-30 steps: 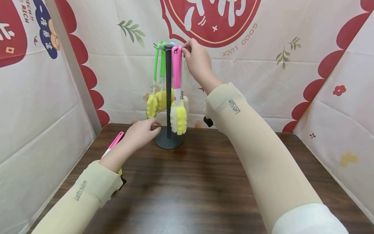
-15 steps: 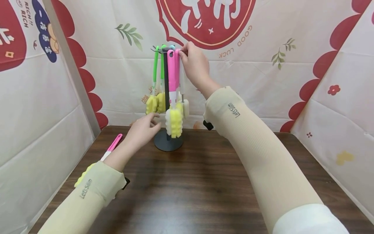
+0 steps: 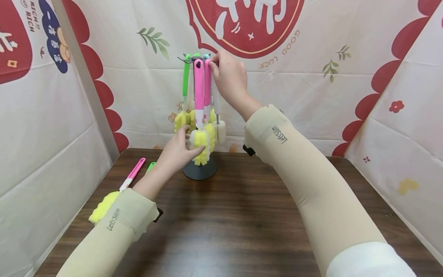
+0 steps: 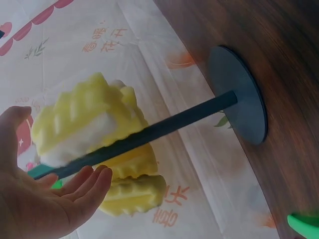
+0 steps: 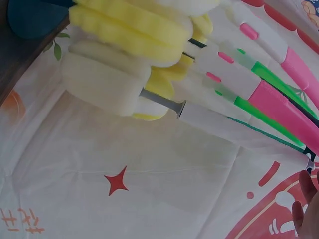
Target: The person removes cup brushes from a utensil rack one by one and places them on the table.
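Several sponge bottle brushes hang from a dark stand [image 4: 164, 124] with a round base [image 3: 205, 172]. In front hangs a pink-handled brush [image 3: 199, 90] with a yellow and white sponge; a second pink one [image 3: 207, 86] hangs beside it. My left hand [image 3: 175, 151] is spread around the front sponge, fingers relaxed and apart. At the top, my right hand [image 3: 232, 75] pinches with thumb and index finger at the upper end of the white-handled brush [image 5: 104, 82]; the exact contact is partly hidden. Green-handled brushes [image 3: 185, 79] hang on the far left side.
On the wooden table [image 3: 249, 215] to the left lie a pink-handled brush [image 3: 134, 172] and a green handle [image 3: 150, 167], partly hidden by my left forearm. Printed cloth [image 3: 294, 92] stands close behind the stand and along both sides.
The hanging brushes have turned around the stand, the pink ones swinging left. My right hand has shifted slightly left with them. My left hand has moved right, up to the front sponge.
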Motion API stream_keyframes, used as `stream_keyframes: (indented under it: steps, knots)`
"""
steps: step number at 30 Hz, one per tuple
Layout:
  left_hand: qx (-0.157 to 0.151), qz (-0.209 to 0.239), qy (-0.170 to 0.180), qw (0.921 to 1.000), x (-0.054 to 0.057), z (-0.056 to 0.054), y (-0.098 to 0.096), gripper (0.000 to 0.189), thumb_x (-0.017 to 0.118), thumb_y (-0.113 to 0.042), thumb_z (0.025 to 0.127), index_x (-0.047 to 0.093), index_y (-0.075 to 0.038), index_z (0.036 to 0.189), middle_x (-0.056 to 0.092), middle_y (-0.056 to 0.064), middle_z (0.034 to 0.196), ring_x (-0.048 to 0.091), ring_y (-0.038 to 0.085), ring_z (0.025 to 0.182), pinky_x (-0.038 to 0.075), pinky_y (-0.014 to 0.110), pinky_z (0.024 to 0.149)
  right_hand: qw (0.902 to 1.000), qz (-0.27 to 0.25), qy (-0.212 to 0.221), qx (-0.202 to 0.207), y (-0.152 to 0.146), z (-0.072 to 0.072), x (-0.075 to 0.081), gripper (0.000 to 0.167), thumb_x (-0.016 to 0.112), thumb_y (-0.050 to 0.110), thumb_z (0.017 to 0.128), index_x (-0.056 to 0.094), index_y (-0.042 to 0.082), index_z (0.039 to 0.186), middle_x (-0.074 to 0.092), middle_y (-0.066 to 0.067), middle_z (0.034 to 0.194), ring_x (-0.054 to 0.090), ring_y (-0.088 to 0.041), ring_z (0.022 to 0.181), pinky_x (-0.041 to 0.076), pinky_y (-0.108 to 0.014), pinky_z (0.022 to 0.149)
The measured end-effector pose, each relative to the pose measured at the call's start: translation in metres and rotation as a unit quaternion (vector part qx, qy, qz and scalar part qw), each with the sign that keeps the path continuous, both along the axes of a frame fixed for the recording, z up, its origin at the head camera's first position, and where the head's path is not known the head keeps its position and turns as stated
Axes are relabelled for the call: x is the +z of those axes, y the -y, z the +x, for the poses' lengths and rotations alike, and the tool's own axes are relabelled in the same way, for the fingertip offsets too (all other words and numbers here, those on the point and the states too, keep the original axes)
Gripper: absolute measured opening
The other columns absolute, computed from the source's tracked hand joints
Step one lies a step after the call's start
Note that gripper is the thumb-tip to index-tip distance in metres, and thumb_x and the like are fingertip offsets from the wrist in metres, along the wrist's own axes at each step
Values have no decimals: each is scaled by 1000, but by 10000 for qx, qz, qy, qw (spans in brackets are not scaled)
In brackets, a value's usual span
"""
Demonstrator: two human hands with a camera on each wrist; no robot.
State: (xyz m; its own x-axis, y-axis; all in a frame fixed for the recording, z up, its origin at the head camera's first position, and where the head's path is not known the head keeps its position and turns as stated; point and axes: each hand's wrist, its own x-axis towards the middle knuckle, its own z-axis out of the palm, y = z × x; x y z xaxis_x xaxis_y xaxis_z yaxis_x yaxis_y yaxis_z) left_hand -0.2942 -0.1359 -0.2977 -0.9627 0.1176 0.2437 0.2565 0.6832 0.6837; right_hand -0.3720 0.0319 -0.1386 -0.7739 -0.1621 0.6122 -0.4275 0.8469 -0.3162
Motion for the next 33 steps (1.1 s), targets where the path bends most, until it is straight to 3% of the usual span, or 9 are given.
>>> stream_keyframes:
  steps: [9, 17, 25, 33]
  knots:
    - [75, 102, -99, 9999, -2, -6, -9, 94, 75, -38, 81, 19, -9, 151, 49, 16, 127, 54, 30, 105, 49, 47, 86, 9933, 891, -732, 35, 4, 7, 2, 34, 50, 39, 100, 59, 10, 114, 64, -1, 98, 58, -14, 96, 40, -29, 90]
    - [62, 91, -46, 9999, -5, -9, -6, 88, 74, -29, 84, 20, -7, 151, 51, 16, 124, 55, 30, 102, 49, 46, 85, 9913, 566, -1108, 437, 0, 7, 4, 30, 58, 36, 96, 68, 11, 109, 63, -2, 104, 55, -15, 98, 39, -26, 87]
    - [86, -12, -54, 9999, -7, -7, -5, 79, 72, -27, 85, 26, -2, 145, 55, 16, 109, 57, 29, 91, 51, 42, 77, 9936, 293, -812, 728, -3, 2, 4, 34, 61, 35, 95, 63, 13, 121, 60, 1, 120, 50, -12, 114, 34, -21, 97]
    - [28, -80, -155, 9998, -9, -6, -2, 78, 73, -27, 84, 27, -4, 143, 56, 15, 102, 58, 28, 86, 50, 41, 74, 9926, 131, -4, 1211, -4, -3, 0, 46, 48, 40, 100, 48, 26, 145, 47, 9, 144, 36, -3, 133, 27, -22, 107]
